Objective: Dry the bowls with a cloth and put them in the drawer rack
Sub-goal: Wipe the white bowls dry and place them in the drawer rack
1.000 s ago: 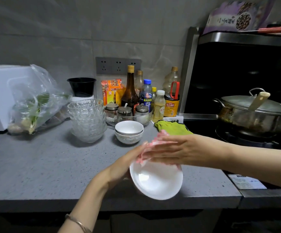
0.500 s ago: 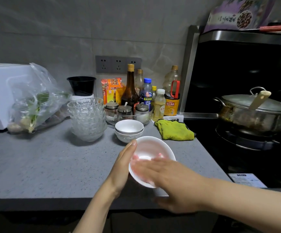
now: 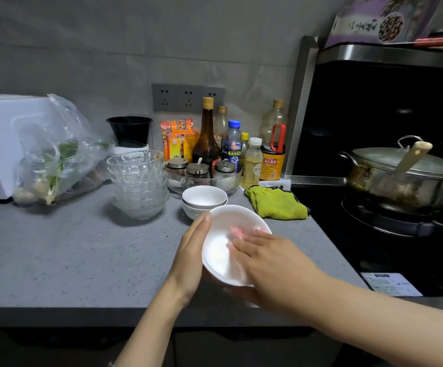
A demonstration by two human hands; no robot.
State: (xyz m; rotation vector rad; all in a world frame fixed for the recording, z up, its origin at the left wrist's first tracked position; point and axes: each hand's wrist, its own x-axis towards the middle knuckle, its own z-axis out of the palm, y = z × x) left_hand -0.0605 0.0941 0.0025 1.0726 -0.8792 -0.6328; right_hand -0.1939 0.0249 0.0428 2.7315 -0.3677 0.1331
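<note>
- Left hand (image 3: 192, 258) and right hand (image 3: 270, 263): bare; short nail on the left thumb.
- Left forearm (image 3: 148, 327) and right forearm (image 3: 373, 319): bare, unsleeved.
- Thin band (image 3: 110, 363) on the left forearm, barely visible.

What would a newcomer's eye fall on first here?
The white bowl at centre, over the counter edge: the left hand cups its side while the right hand presses a pink cloth inside it. Further left stands a stack of glass bowls; a lidded pot sits on the stove at right.

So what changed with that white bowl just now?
The left hand tipped the white bowl back, its opening now facing up; the right hand moved the pink cloth from its outside to inside. The left hand's hold, the stacked bowls and green cloth stayed.
</note>
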